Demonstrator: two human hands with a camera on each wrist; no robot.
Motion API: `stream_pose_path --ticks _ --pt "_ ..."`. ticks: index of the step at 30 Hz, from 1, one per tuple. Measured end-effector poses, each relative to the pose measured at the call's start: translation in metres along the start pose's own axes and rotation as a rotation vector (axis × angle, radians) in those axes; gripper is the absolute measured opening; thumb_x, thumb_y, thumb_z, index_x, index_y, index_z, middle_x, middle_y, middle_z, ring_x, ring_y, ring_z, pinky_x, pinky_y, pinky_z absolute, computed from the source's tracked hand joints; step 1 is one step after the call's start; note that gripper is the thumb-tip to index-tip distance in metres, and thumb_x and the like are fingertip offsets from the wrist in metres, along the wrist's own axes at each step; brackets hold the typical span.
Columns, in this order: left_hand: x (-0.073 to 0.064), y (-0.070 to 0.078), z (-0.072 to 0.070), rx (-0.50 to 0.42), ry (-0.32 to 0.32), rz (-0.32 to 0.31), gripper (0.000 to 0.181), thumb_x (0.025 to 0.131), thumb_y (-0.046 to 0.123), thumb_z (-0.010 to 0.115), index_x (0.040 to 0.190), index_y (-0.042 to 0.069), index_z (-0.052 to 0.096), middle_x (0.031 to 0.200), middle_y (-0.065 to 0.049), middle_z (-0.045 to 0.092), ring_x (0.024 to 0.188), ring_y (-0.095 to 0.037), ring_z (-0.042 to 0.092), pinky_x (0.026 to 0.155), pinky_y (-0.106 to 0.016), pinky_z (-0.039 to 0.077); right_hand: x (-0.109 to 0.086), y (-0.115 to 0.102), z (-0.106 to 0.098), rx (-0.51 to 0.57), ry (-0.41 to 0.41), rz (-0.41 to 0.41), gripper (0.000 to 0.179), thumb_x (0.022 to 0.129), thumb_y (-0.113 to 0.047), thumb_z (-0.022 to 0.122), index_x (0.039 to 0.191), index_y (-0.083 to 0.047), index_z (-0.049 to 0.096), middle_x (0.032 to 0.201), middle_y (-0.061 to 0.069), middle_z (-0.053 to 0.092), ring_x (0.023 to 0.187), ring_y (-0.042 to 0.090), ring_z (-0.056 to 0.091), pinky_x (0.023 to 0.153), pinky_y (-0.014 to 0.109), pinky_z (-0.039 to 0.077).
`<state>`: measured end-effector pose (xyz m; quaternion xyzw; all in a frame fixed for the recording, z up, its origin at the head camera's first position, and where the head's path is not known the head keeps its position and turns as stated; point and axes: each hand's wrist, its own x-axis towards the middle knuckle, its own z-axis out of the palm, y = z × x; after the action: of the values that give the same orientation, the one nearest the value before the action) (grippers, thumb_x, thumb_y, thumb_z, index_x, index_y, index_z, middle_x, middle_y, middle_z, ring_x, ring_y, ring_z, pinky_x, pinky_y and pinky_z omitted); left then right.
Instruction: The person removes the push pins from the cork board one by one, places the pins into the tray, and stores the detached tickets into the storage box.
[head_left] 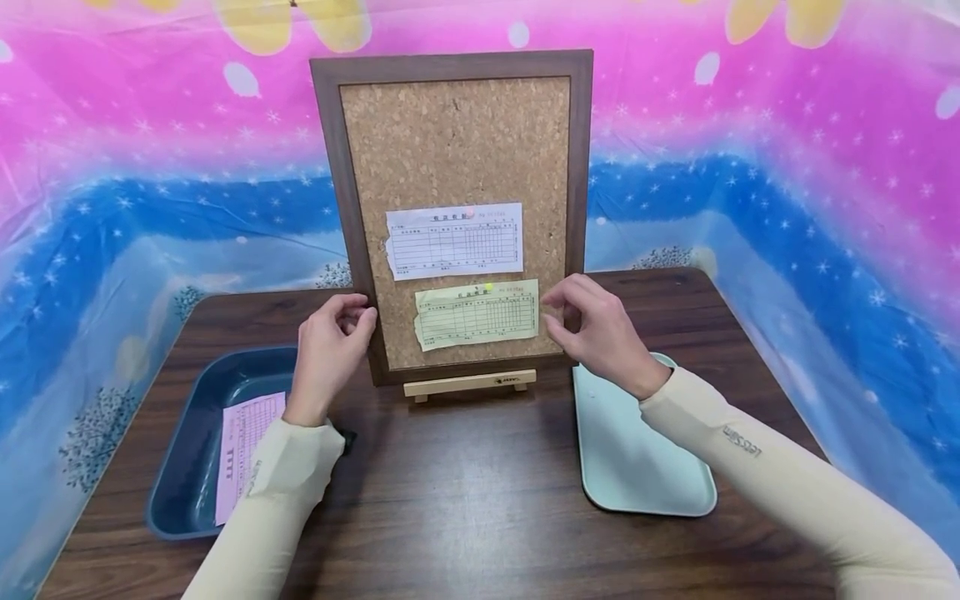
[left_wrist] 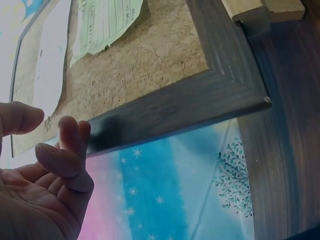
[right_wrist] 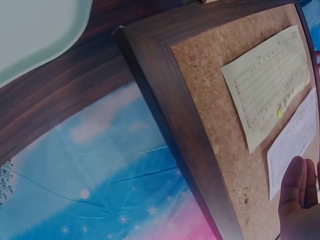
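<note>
A framed cork board leans on a small wooden easel. Pinned to its lower half are a white receipt slip with a reddish pin and, below it, a green receipt slip with a yellow pin. My left hand is by the board's lower left frame, fingers loosely bent around nothing; the left wrist view shows thumb and fingers apart. On the other side, my right hand hovers before the right frame, its fingertips close to the green slip's right edge and holding nothing.
A dark blue tray at the left holds a pink receipt slip, partly behind my left sleeve. At the right lies a pale green tray, partly covered by my right arm. A patterned cloth surrounds the brown table.
</note>
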<state>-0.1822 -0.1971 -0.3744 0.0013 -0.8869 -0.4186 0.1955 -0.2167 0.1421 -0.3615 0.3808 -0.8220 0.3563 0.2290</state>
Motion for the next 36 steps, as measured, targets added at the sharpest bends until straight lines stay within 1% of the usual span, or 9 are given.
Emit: stream_pose_path --ticks 5,8,12,18,20,27,31,36 --pt "0.007 0.006 0.007 -0.015 0.012 0.004 0.03 0.095 0.027 0.056 0.113 0.004 0.064 0.091 -0.006 0.065 0.066 -0.017 0.054 0.056 -0.031 0.042 0.006 -0.002 0.003 0.018 -0.016 0.008 0.017 0.083 0.0 0.067 0.097 -0.008 0.064 0.098 0.003 0.059 0.077 0.016 0.053 0.063 0.032 0.047" --pt "0.01 0.01 0.01 -0.027 0.016 0.001 0.03 0.095 0.027 0.055 0.113 0.005 0.063 0.091 -0.005 0.065 0.065 -0.017 0.054 0.056 -0.03 0.042 0.009 -0.003 0.006 0.021 -0.019 0.008 0.015 0.084 -0.002 0.066 0.097 -0.008 0.064 0.097 0.005 0.059 0.079 0.015 0.053 0.064 0.034 0.048" --pt "0.013 0.016 0.014 -0.052 0.017 -0.003 0.032 0.095 0.029 0.055 0.115 0.006 0.063 0.092 -0.003 0.066 0.066 -0.016 0.057 0.057 -0.029 0.044 0.01 -0.004 0.008 0.007 -0.018 -0.001 0.015 0.084 -0.003 0.066 0.097 -0.008 0.064 0.097 0.006 0.059 0.079 0.014 0.054 0.066 0.031 0.047" --pt "0.02 0.021 0.021 -0.128 0.02 0.016 0.031 0.096 0.03 0.053 0.113 0.006 0.064 0.09 -0.005 0.069 0.059 -0.024 0.064 0.052 -0.027 0.048 0.011 -0.003 0.007 -0.004 -0.027 0.0 0.016 0.084 0.0 0.066 0.098 -0.007 0.063 0.096 0.007 0.059 0.078 0.015 0.053 0.064 0.031 0.047" --pt "0.022 0.023 0.023 -0.135 0.027 0.023 0.031 0.096 0.029 0.053 0.112 0.006 0.065 0.09 -0.006 0.07 0.057 -0.025 0.064 0.051 -0.027 0.047 0.01 -0.001 0.008 -0.004 -0.028 0.004 0.016 0.084 0.0 0.067 0.098 -0.007 0.063 0.096 0.006 0.059 0.078 0.015 0.053 0.065 0.032 0.047" --pt "0.023 0.025 0.027 -0.16 0.032 0.012 0.027 0.095 0.026 0.055 0.11 0.006 0.064 0.089 -0.004 0.07 0.055 -0.023 0.063 0.05 -0.028 0.047 0.008 0.002 0.007 -0.008 -0.039 0.027 0.015 0.084 0.0 0.066 0.098 -0.006 0.065 0.096 0.003 0.059 0.078 0.014 0.052 0.065 0.033 0.048" --pt "0.027 0.025 0.03 -0.181 0.046 0.033 0.026 0.095 0.025 0.056 0.108 0.004 0.064 0.087 -0.006 0.07 0.055 -0.025 0.063 0.05 -0.026 0.047 0.011 0.005 0.006 -0.019 -0.038 0.025 0.015 0.084 0.001 0.066 0.098 -0.005 0.065 0.095 0.004 0.059 0.077 0.014 0.052 0.064 0.033 0.048" --pt "0.032 0.03 0.034 -0.182 0.051 0.06 0.025 0.095 0.023 0.056 0.105 0.001 0.063 0.082 -0.009 0.069 0.053 -0.029 0.062 0.048 -0.025 0.048 0.019 0.006 0.006 -0.031 -0.039 -0.006 0.016 0.084 0.0 0.066 0.098 -0.005 0.064 0.094 0.007 0.059 0.077 0.014 0.052 0.065 0.029 0.046"
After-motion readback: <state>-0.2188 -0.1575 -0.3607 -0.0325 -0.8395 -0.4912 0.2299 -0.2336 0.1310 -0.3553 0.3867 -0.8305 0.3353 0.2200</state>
